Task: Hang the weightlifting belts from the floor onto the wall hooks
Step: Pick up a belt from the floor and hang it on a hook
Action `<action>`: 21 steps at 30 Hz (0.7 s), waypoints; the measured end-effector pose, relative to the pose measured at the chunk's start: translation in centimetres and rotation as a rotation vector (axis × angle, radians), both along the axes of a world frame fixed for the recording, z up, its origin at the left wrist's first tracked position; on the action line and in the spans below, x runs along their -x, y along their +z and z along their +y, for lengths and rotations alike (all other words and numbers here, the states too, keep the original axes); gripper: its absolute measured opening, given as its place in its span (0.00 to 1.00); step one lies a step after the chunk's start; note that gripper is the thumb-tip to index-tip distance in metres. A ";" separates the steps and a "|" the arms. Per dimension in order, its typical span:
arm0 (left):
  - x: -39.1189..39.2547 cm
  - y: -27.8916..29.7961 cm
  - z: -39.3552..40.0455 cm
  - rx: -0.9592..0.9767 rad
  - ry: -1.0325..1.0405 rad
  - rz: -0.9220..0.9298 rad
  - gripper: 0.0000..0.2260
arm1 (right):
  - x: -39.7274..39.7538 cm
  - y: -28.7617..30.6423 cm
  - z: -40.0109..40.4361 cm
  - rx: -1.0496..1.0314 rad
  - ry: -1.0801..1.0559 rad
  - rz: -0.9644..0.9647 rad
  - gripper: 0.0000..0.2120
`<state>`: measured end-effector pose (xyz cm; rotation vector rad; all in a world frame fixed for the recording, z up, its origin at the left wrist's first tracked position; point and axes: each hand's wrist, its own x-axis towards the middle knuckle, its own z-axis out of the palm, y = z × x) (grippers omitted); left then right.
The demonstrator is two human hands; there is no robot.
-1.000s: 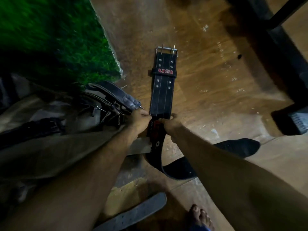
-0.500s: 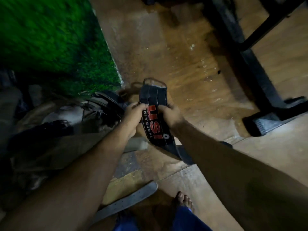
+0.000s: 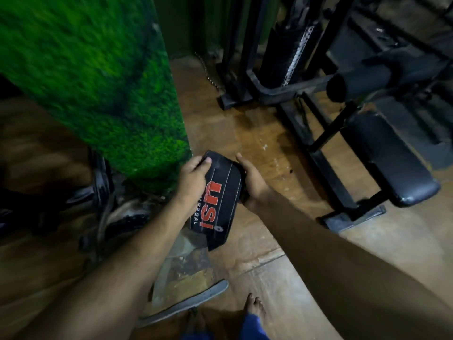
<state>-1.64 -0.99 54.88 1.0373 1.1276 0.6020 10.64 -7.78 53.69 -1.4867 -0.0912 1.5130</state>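
A black weightlifting belt (image 3: 218, 200) with red USI lettering is folded over and held up off the floor between both hands. My left hand (image 3: 193, 179) grips its left edge, thumb laid on the top of the fold. My right hand (image 3: 252, 181) cups the right edge from the side and beneath. A grey belt (image 3: 188, 301) lies flat on the floor near my bare feet. More dark belts (image 3: 103, 200) lie in a blurred pile at the foot of the green wall. No wall hooks are in view.
A wall covered in green artificial grass (image 3: 98, 77) fills the upper left. Black gym machine frames (image 3: 289, 77) and a padded bench (image 3: 389, 158) stand on the wooden floor at the right. A worn patch of floor (image 3: 186, 268) lies below the held belt.
The black belt, stretched flat on the floor a second ago, has been folded and lifted in both hands. The view has swung up toward the machines.
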 end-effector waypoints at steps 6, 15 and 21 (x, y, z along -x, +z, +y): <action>6.0 14.9 -1.8 -0.079 -0.058 0.022 0.06 | 2.6 14.4 0.4 -0.096 -0.050 0.091 0.14; 9.5 31.2 -1.8 -0.345 0.212 0.040 0.10 | 6.7 31.2 0.9 -0.363 0.244 -0.138 0.20; 14.0 36.3 -3.5 -0.542 0.220 -0.081 0.11 | 10.7 33.1 -0.7 -0.172 0.282 0.184 0.34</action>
